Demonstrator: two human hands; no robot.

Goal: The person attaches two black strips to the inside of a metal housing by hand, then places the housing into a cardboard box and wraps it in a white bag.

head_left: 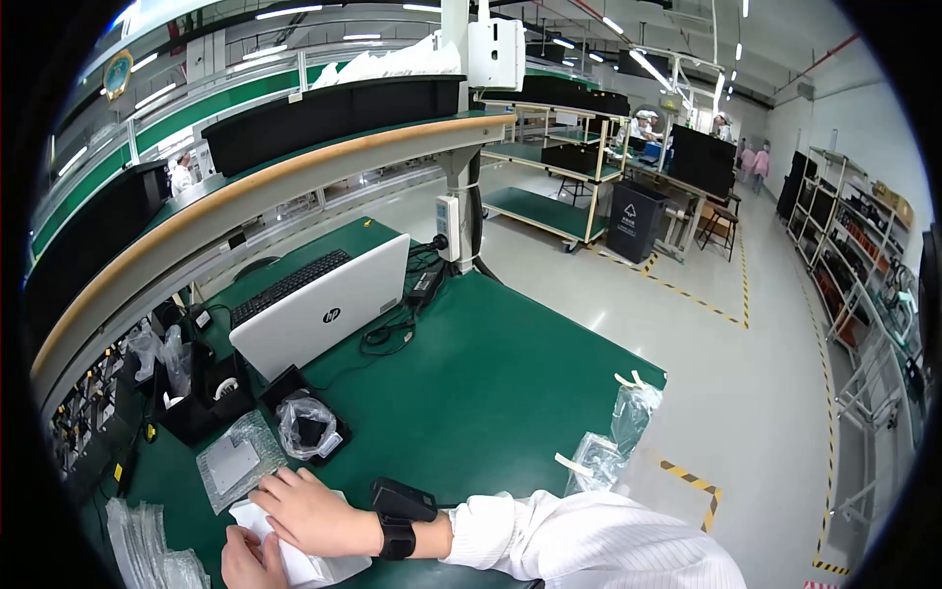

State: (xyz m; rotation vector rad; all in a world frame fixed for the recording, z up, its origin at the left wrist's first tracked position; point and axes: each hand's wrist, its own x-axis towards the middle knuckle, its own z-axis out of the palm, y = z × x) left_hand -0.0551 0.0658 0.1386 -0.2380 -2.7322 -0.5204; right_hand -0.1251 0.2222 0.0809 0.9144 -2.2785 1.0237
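Note:
A white, soft-looking packet lies low on the bench, partly covered by my hands; its contents are hidden. My right hand rests across its top with the fingers bent over the far edge. At the near left side, the thumb and fingers of my left hand grip the packet's edge, and the lower part of that hand is cut off by the frame. Just beyond my fingers lies a clear bubble-wrap bag with a flat pale plate in or on it. A black strap with a dark box-shaped device sits on my right wrist.
Several folded bubble-wrap bags lie at left. Black bins hold plastic-wrapped parts. An open white laptop and a cable adapter stand farther back on the green bench. Clear bags are attached at its right edge.

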